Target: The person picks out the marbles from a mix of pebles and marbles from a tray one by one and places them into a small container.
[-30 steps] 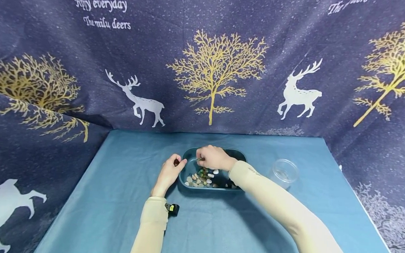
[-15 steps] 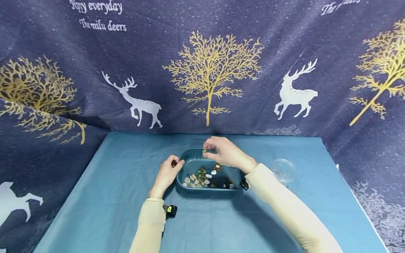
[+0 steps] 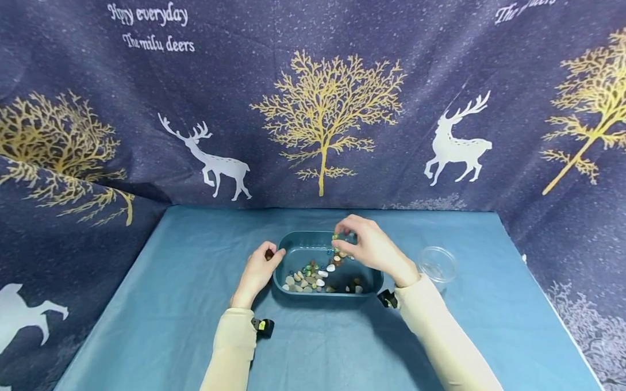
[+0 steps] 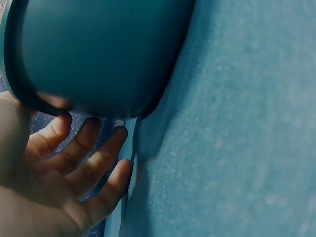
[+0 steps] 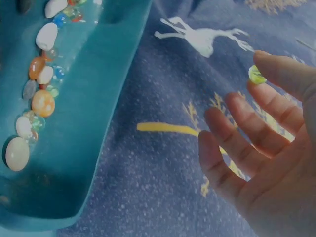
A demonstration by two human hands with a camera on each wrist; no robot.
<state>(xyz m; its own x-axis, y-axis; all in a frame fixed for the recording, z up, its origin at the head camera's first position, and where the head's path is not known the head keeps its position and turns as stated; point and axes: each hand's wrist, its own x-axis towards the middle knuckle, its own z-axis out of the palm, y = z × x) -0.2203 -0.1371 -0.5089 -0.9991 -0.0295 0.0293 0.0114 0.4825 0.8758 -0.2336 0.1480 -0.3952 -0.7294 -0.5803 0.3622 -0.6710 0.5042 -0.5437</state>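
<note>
My right hand [image 3: 371, 247] pinches a yellow-green glass marble [image 5: 256, 75] between thumb and index finger, above the back right of a teal oblong tub [image 3: 330, 294]. The other fingers are spread and slightly bent. At the tub's left end, my left hand [image 3: 255, 274] holds the rim; in the left wrist view its bent fingers [image 4: 106, 160] lie by the outer wall, and the thumb is mostly hidden. Inside, a line of pebbles and marbles, with an orange stone [image 5: 43, 102] and a white stone [image 5: 47, 36], runs diagonally. Grey and tan pebbles [image 3: 299, 282] gather at the front left.
A clear round container [image 3: 437, 264] stands to the right of the tub. Several dark pebbles [image 3: 353, 288] lie at the tub's front right. Blue cloth [image 3: 318, 351] covers the table, and a dark curtain [image 3: 274, 131] printed with deer and trees hangs behind.
My right hand has risen from the tub's back left and moved right with the marble, uncovering the tub's inside. The left hand stays at the left rim.
</note>
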